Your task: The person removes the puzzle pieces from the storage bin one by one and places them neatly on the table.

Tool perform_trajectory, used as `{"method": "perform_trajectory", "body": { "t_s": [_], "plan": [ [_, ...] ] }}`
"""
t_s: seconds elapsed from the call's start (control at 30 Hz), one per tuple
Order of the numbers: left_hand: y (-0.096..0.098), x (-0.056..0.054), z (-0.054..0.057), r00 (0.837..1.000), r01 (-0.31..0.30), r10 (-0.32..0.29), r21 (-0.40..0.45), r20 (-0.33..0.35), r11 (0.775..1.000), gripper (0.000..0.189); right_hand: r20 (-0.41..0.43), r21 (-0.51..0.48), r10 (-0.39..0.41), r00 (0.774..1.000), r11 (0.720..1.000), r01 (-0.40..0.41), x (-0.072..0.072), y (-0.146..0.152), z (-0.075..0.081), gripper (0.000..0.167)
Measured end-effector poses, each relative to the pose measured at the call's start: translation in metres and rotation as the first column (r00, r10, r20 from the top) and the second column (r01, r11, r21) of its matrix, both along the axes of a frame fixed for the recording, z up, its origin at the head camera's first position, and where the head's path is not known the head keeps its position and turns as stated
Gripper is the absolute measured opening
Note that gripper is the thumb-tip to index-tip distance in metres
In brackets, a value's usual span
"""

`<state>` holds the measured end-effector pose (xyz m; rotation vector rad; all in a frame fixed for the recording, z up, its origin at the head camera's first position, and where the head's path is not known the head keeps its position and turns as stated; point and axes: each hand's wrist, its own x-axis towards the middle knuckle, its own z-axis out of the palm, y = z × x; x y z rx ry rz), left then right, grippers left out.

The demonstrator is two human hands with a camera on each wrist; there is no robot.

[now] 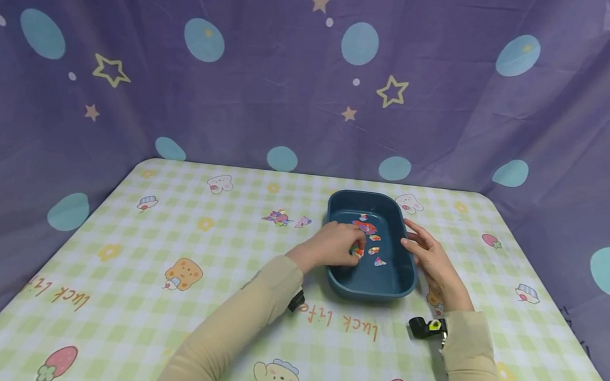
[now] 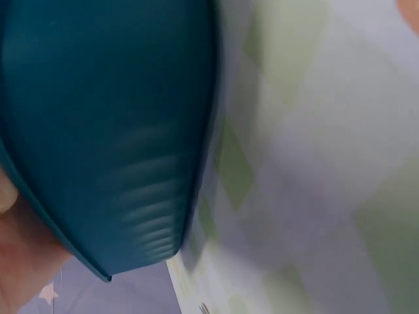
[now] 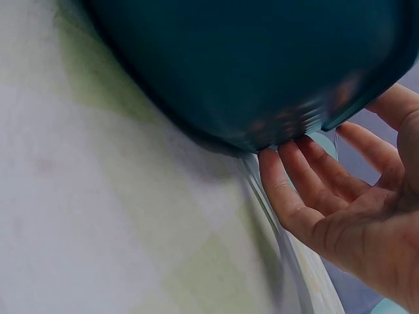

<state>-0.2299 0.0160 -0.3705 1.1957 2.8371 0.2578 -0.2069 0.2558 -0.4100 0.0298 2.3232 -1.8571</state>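
Note:
A dark teal rectangular plastic bin (image 1: 372, 295) sits on the table, with several small colourful cutout pieces lying on its floor, among them a larger red-and-purple piece (image 1: 366, 227). My left hand (image 1: 337, 245) reaches over the bin's left rim. Its curled fingers pinch a small multicoloured piece (image 1: 358, 252), partly hidden by them. On the opposite side, my right hand (image 1: 432, 259) holds the bin's right wall. In the right wrist view its fingertips press the outside of the wall (image 3: 249, 65), while the thumb goes over the rim. The left wrist view mostly shows the bin's outer side (image 2: 118, 98).
Left of the bin, a cluster of colourful pieces (image 1: 279, 217) and a smaller pinkish piece (image 1: 302, 222) lie on the green-checked tablecloth (image 1: 232, 255). A purple curtain (image 1: 288, 89) with stars and dots hangs behind the table. Each wrist carries a small black camera (image 1: 421, 328).

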Motion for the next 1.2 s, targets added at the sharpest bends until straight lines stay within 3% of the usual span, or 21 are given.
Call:
{"method": "perform_trajectory", "body": {
  "t_s": [0.17, 0.57, 0.97, 1.2],
  "plan": [
    [-0.009, -0.002, 0.004, 1.0, -0.004, 0.005, 0.072, -0.017, 0.997, 0.022, -0.004, -0.016, 0.005, 1.0, 1.0, -0.005, 0.0, -0.001, 0.0, 0.061],
    [-0.034, -0.002, 0.015, 0.998, -0.057, 0.049, 0.218, 0.043, 0.974, 0.021, -0.031, 0.001, -0.003, 1.0, 1.0, 0.003, 0.001, -0.001, -0.001, 0.062],
    [-0.067, -0.007, 0.01, 0.987, -0.16, 0.159, 0.295, 0.026, 0.942, 0.021, -0.01, -0.006, -0.005, 1.0, 1.0, 0.005, 0.001, 0.001, -0.002, 0.062],
    [-0.088, -0.007, 0.0, 0.964, -0.265, 0.262, 0.321, 0.053, 0.909, 0.022, -0.002, 0.007, -0.009, 1.0, 1.0, 0.009, 0.0, 0.0, 0.0, 0.063]
  ]
}}
